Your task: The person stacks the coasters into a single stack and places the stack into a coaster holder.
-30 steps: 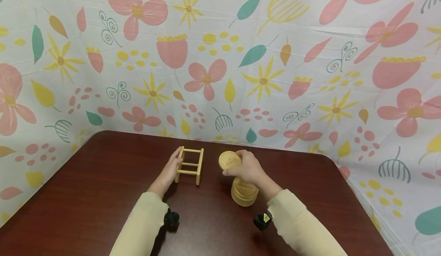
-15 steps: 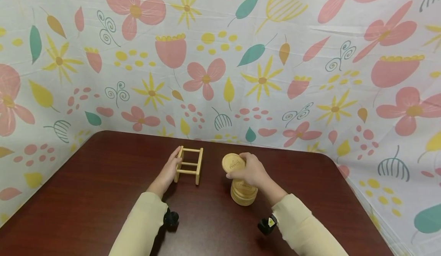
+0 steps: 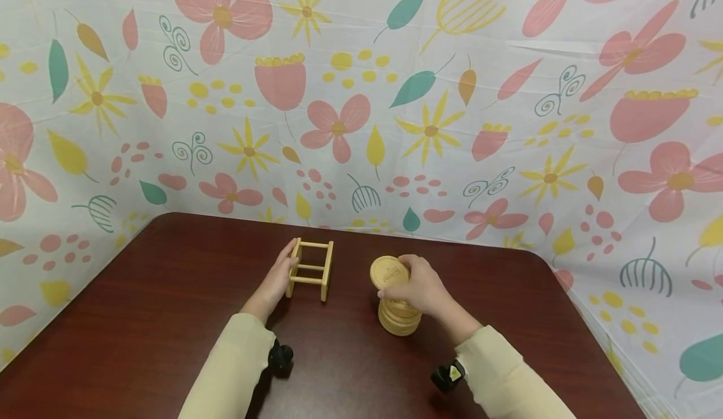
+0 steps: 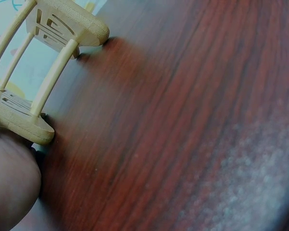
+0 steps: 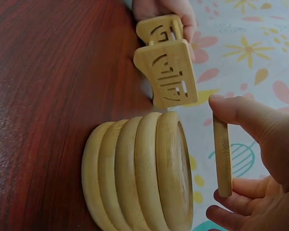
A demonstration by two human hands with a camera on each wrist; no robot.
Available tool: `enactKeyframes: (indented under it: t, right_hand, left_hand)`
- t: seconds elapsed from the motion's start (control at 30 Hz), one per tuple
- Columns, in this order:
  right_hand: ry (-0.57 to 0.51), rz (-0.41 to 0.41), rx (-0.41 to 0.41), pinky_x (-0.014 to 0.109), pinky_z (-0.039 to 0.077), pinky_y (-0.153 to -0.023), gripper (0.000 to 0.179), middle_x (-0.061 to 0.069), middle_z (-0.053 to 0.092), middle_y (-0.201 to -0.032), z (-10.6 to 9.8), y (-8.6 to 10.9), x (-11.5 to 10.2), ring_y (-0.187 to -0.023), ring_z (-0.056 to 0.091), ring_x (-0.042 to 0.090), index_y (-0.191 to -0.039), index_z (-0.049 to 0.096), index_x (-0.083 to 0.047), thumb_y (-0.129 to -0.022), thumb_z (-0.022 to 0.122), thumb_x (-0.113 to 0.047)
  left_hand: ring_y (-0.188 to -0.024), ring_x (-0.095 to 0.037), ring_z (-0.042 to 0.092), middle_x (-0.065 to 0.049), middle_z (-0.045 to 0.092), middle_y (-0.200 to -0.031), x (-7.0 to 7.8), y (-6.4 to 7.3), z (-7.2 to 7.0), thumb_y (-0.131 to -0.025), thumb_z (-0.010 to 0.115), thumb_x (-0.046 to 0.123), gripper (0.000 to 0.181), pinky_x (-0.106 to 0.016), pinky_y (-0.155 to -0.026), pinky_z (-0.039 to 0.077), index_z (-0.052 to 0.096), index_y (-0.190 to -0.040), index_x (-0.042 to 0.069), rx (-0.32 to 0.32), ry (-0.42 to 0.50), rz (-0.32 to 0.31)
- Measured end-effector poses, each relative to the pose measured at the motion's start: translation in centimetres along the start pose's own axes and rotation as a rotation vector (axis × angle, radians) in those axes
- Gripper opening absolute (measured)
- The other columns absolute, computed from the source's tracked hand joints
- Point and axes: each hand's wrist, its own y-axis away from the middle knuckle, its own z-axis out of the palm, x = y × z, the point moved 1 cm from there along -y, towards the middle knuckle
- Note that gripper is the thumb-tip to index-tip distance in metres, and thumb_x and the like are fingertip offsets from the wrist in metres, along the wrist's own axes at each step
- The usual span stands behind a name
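A round wooden coaster (image 3: 388, 271) with dark lettering is pinched in my right hand (image 3: 422, 288). In the right wrist view the coaster (image 5: 223, 159) is seen edge-on between thumb and fingers, apart from the stack of coasters (image 5: 134, 168). That stack, several thick round pieces, stands on the table just below my right hand. My left hand (image 3: 275, 281) grips the left side of a small wooden coaster holder (image 3: 326, 271). Cut-out lettering marks the holder's side panels (image 5: 169, 74), which are joined by thin rods. In the left wrist view only part of the left hand (image 4: 12, 185) shows.
Both hands work over a dark red-brown wooden table (image 3: 169, 318) with rounded back corners. A white cloth with a flower and leaf print (image 3: 361, 105) hangs behind it and along the sides. A black wrist camera (image 3: 279, 356) sits at the left cuff, another (image 3: 448, 376) at the right.
The right hand, with the coaster, has moved right and slightly toward the viewer, so it overlaps the stack more. Left hand and holder have stayed in place.
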Motion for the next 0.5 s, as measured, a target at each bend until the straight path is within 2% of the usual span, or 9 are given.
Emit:
enactKeyframes:
  t: [0.5]
  right_hand:
    - [0.025,0.002,-0.014,0.047,0.042,-0.097,0.090,0.019,0.049,-0.133,-0.4,1.1,1.1,-0.120,0.050,0.032,-0.134,0.047,0.000,-0.063,0.083,-0.043]
  left_hand:
    - [-0.145,-0.037,0.007,-0.006,-0.001,-0.160,0.1,0.1,0.1,-0.100,0.025,0.023,0.057,-0.063,-0.111,0.008,0.006,-0.154,0.026,0.005,-0.001,-0.001]
